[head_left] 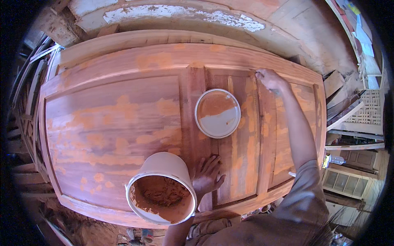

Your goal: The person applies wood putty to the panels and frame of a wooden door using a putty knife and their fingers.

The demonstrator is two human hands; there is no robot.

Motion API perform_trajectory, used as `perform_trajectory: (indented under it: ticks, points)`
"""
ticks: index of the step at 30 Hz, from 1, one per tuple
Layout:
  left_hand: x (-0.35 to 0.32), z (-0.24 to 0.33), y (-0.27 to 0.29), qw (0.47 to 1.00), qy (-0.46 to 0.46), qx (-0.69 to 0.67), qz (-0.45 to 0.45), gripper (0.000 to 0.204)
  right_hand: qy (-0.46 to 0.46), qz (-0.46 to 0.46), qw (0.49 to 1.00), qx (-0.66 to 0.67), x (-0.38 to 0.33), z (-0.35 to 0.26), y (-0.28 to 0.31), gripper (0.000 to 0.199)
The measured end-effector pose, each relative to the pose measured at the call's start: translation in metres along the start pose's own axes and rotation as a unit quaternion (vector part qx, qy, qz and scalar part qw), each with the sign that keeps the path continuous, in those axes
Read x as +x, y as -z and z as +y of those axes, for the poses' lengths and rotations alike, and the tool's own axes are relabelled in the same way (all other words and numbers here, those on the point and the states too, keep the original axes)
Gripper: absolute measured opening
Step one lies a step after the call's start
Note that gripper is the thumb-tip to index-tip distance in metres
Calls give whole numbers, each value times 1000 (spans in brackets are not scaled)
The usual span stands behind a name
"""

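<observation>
A wooden panelled door (119, 143) lies flat before me, marked with many orange filler patches. My left hand (208, 174) rests on it with fingers spread, beside a white bucket (168, 162). The bucket holds reddish-brown filler (164, 192) and hides part of my left forearm. Between my hands, on the door, sits a round white lid (219, 123) partly coated with filler. My right hand (269, 80) is closed at the far end of the narrow middle panel, against its moulding. What its fingers hold is too small to make out.
Stacked timber (33, 90) stands along the left side. Beyond the far edge is a worn surface with peeling white paint (184, 12). To the right are loose boards (344, 115), a clear plastic bottle (335, 160) and a framed panel (344, 182).
</observation>
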State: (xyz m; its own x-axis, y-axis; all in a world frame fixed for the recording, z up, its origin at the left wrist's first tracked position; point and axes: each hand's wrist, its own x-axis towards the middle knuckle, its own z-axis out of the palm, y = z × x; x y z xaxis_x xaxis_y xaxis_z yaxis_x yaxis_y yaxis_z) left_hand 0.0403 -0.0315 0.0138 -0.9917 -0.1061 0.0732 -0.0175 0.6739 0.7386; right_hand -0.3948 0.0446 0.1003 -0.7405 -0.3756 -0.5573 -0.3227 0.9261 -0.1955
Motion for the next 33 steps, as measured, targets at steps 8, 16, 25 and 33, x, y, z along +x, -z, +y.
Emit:
perform_trajectory:
  ticks: [8, 16, 25, 33]
  points:
    - [-1, 0, 1, 1000, 6, -3, -17, 41, -69, -183, 951, -238, 37, -34, 22, 37]
    - [-2, -3, 0, 1000, 5, 0, 3, 41, -64, -232, 938, -251, 64, -27, 18, 37]
    - [1, -4, -4, 1000, 10, -18, -13, 43, -131, -291, 910, -266, 96, -29, 27, 25]
    - [-5, -10, -7, 998, 28, -17, -45, 42, 64, -198, 817, -537, 117, -43, -14, 25]
